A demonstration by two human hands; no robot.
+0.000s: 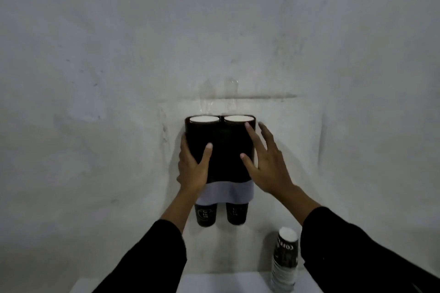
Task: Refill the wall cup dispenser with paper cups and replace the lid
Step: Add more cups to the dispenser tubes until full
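Observation:
A black twin-tube cup dispenser (pixel 225 147) with a grey lower band hangs on the wall. White cup rims (pixel 204 119) show at the open tops of both tubes, and dark paper cups (pixel 205 215) stick out below. No lid is visible. My left hand (pixel 192 166) wraps around the dispenser's left side, thumb on the front. My right hand (pixel 266 162) lies flat against its right front with the fingers spread apart. A stack of dark paper cups (pixel 284 260) stands upside down on the white surface at the lower right.
A plain grey-white wall (pixel 119 54) fills the view. A white tabletop (pixel 221 282) lies below the dispenser, close to the wall. My black sleeves cover much of the lower view.

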